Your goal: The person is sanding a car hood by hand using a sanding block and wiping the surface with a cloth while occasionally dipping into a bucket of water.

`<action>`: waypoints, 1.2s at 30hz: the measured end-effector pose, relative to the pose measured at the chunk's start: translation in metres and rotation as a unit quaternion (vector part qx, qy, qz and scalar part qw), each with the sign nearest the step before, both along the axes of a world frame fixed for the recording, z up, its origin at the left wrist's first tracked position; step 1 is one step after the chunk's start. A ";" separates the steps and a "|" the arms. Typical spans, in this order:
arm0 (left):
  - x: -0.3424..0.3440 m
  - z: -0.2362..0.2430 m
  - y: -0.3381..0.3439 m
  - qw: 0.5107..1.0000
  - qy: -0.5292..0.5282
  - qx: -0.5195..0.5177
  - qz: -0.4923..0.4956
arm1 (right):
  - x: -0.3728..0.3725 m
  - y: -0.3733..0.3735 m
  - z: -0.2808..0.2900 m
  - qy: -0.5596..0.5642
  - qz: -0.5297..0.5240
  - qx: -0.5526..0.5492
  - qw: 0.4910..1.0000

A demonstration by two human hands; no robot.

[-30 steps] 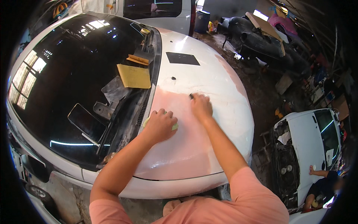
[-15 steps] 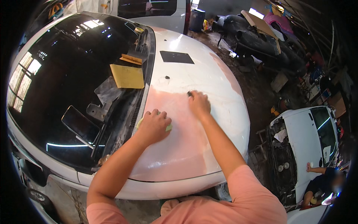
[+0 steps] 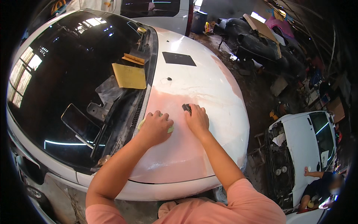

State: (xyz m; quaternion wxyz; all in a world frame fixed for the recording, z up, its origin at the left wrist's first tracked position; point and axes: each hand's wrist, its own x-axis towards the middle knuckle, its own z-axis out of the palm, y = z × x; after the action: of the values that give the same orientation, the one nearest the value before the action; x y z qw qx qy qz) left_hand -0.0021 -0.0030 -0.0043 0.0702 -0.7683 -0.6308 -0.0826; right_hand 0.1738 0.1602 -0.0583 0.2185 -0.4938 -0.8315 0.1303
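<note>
1. Right hand [image 3: 197, 118] is pinching a dark block [image 3: 187, 108] — it's right at the fingertips, over the pink patch [image 3: 175, 149].
2. Left hand [image 3: 158, 127] is cupped round a yellow-green pad [image 3: 170, 129].
3. White hood [image 3: 223, 112] stretches rightward to its curved edge.

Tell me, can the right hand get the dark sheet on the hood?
Probably, with a lean: nothing stands on the hood between the right hand and the dark sheet. But that hand holds a small dark block, which might need putting down first.
</note>
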 end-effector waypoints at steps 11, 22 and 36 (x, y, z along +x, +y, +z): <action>-0.003 -0.002 -0.002 1.000 -0.016 0.012 0.007 | 0.012 -0.016 -0.004 0.035 0.079 0.031 0.996; -0.002 -0.003 0.001 1.000 -0.003 0.026 -0.008 | 0.008 0.034 -0.001 0.038 0.206 0.042 0.977; -0.002 -0.008 -0.001 0.999 -0.015 0.029 0.001 | -0.026 0.058 0.002 0.088 0.351 0.004 0.932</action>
State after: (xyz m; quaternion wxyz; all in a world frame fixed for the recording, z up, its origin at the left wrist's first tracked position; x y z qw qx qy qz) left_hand -0.0044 -0.0043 -0.0127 0.0830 -0.7641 -0.6297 -0.1128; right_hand 0.1475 0.2180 -0.0565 0.2327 -0.1563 -0.9299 0.2382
